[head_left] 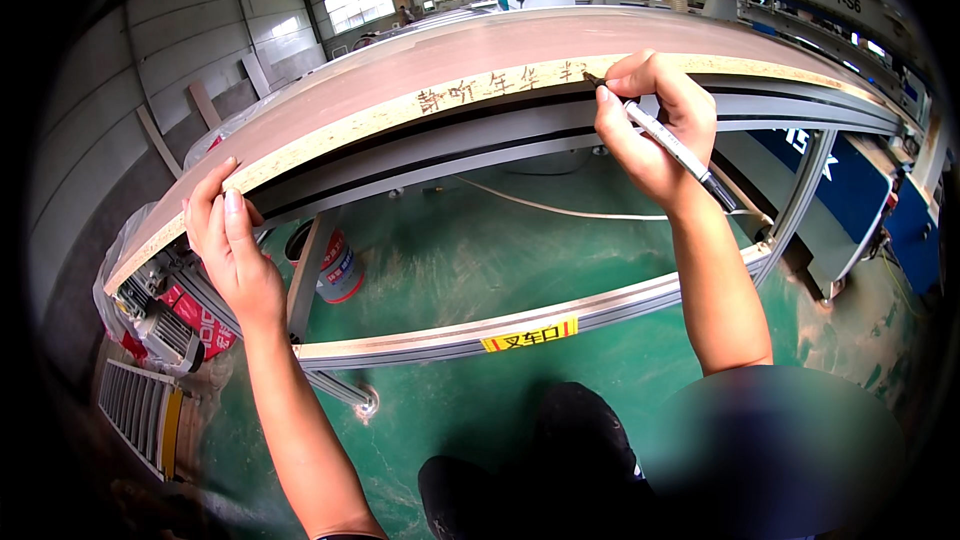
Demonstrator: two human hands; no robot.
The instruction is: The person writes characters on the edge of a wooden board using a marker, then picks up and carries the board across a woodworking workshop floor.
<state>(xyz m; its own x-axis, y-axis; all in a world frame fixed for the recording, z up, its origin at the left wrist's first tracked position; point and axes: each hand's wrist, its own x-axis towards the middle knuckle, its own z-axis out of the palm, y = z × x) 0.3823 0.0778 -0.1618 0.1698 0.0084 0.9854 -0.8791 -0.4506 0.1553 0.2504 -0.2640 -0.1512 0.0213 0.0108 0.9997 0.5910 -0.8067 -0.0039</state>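
Observation:
My right hand (pixel 665 125) pinches a white marker pen (pixel 675 145) with a black end. Its dark tip touches the pale chipboard edge of a large wood-faced board (pixel 350 130). Dark handwritten characters run along that edge, to the left of the tip. Farther left, my left hand (pixel 235 250) grips the same edge, with the thumb against the front and the fingers bent near the top face. Under the board, a grey metal table frame (pixel 430 145) carries it.
A lower metal rail (pixel 400 348) with a yellow label crosses below the board. Behind it, a paint bucket (pixel 340 275) stands on the green floor (pixel 480 220). At left is a motor (pixel 170 335); at right, a blue machine cabinet (pixel 850 200). A blurred patch covers the lower right.

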